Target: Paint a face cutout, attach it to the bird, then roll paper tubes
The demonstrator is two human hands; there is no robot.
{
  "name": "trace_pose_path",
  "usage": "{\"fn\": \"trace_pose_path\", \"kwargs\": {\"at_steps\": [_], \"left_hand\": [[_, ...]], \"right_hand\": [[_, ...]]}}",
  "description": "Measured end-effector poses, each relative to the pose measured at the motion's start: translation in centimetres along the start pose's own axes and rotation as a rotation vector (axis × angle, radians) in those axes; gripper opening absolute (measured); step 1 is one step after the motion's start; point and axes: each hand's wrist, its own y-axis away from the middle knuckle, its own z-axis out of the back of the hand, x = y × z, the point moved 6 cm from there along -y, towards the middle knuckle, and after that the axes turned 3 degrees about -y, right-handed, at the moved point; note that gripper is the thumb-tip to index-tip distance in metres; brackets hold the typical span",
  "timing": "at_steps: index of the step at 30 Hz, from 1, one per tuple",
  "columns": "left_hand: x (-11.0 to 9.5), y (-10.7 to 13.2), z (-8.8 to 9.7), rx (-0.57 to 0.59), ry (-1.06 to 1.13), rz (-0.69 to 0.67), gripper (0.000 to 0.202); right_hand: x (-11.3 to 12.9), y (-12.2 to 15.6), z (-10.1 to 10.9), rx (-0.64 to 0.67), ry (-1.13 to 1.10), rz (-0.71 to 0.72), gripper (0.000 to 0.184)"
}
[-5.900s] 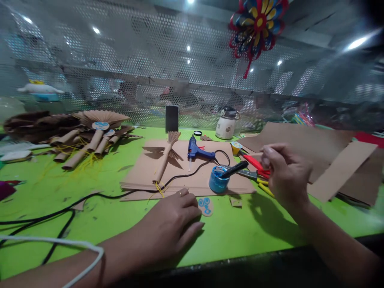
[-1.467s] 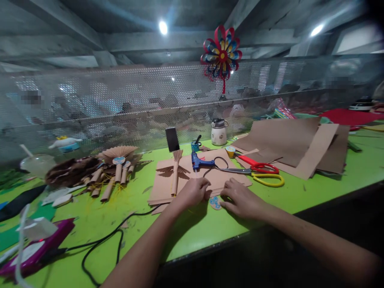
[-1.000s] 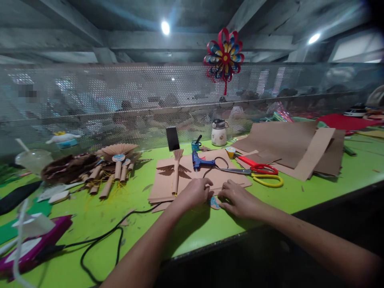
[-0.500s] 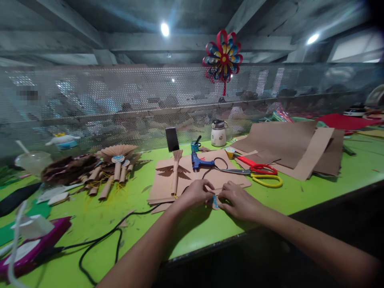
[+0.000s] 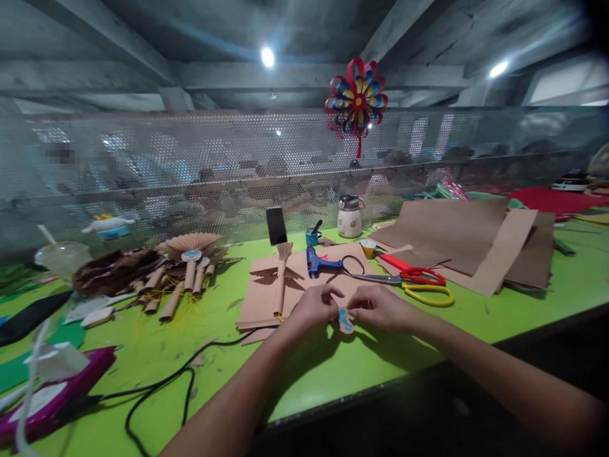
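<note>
At far left on the green desk (image 5: 228,381), I record a translucent cup (image 5: 61,259) with a pale straw (image 5: 46,234) leaning out; its contents I cannot make out. Near the middle, towards the back, stands a blue pot (image 5: 311,239) with a dark stick (image 5: 318,225) tilted in it. The left hand (image 5: 314,306) is narrow, fingertips at the upper left of the brown disc (image 5: 346,322); I cannot tell whether they grip. The disc, rounded and marked in bright blue, is partly covered by fingers, just in front of the stacked brown sheets (image 5: 259,303). Behind, I find a pale bottle (image 5: 349,223), dark lid on, contents hidden; then a small yellow tub (image 5: 367,251) with a pale, blue-marked top. The right hand (image 5: 383,308) pinches the disc's upper right edge between thumb and fingers.
</note>
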Motion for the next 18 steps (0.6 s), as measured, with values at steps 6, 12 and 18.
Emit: {"fn": "trace_pose_path", "kwargs": {"at_steps": [6,12,18], "left_hand": [[-0.5,0.1,1.0,-0.058,0.125,-0.135,0.037],[-0.7,0.0,2.7,-0.23,0.103,-0.289,0.03],[-1.3,0.6,5.5,-0.434,0.268,-0.301,0.025]], "right_hand": [[-1.5,-1.8,-0.6,0.091,-0.289,-0.108,0.02],[-1.6,-4.2,0.1,0.147,-0.567,-0.046,0.023],[-1.2,-6.6,0.6,0.119,-0.781,-0.029,0.031]]}}
